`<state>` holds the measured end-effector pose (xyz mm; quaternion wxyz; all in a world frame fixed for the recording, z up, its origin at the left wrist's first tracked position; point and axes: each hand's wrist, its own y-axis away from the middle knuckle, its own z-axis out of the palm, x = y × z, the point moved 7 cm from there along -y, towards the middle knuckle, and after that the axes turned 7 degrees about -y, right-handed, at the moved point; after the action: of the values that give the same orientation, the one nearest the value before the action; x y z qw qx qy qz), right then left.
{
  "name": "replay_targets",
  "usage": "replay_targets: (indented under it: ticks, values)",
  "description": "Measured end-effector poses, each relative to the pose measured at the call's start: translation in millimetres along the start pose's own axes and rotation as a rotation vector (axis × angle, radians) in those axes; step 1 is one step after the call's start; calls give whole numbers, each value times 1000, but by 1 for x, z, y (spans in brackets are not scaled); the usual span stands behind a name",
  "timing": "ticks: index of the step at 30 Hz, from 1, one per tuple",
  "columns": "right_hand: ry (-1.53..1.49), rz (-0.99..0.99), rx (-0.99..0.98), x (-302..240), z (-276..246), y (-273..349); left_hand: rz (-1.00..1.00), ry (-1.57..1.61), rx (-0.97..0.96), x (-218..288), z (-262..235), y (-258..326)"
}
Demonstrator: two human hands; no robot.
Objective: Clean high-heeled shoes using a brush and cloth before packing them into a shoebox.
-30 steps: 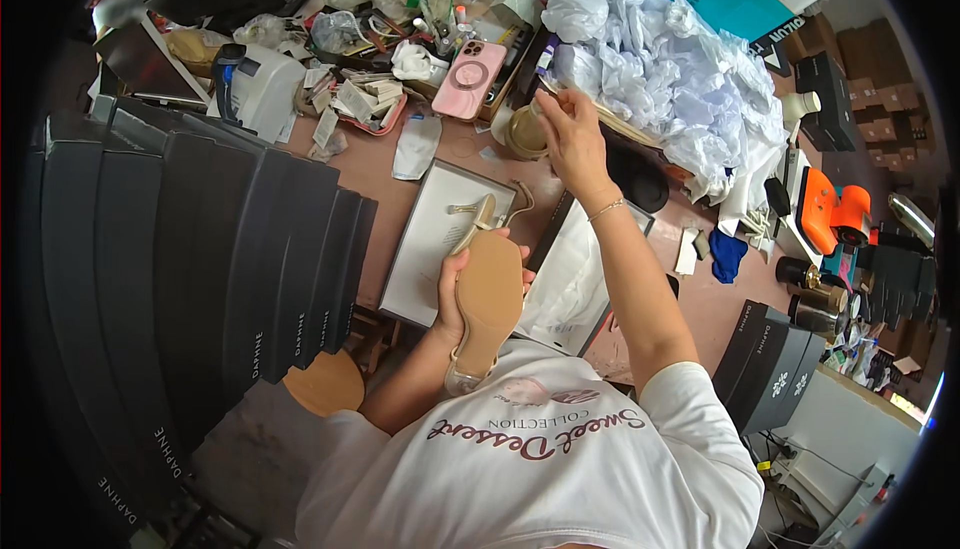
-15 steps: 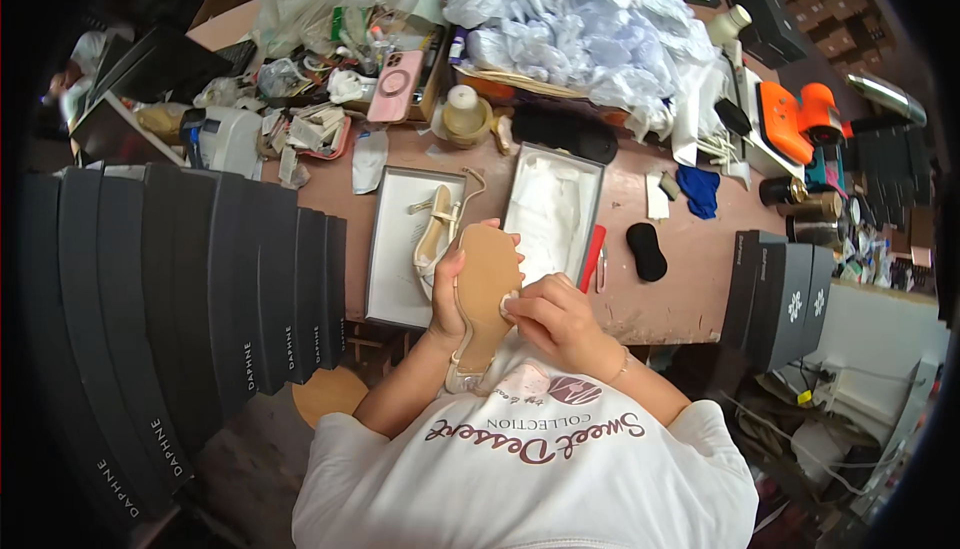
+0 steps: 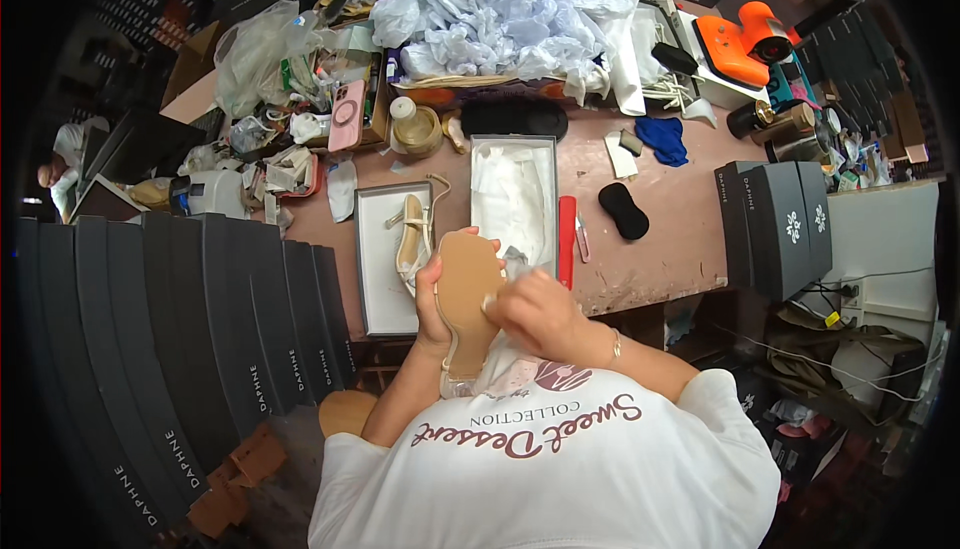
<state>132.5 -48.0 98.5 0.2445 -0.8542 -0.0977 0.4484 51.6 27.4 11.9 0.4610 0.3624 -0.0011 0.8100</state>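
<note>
Before me I note a pinkish-brown worktable (image 3: 665, 261), front edge scuffed. To my right: white wall panel (image 3: 890, 224), socket (image 3: 851, 291). Low at my left: round tan seat (image 3: 345, 412), partly hidden; greyish floor (image 3: 292, 449).

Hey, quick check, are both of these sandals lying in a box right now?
No, one sandal lies in the shallow box, but the left hand holds the other sandal outside it.

The left fingers (image 3: 429, 277) hold a sandal (image 3: 467, 284) sole-up while the right fingers (image 3: 514, 307) pinch a small white wad (image 3: 488, 303) against it.
</note>
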Motion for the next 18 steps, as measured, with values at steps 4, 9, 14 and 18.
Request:
replay_targets:
  ticks: [4,9,14,18]
  values:
    - [61,14,29,20,-5,-5,-44,-2,-2,-10,4,5]
    - [17,-59,-92,-14,2,18,-48,-71,-39,-3,5,3]
    - [184,-13,3,29,-4,-21,-112,18,7,-12,18,3]
    - [49,-111,-153,-19,7,-4,-59,-123,8,-2,13,4]
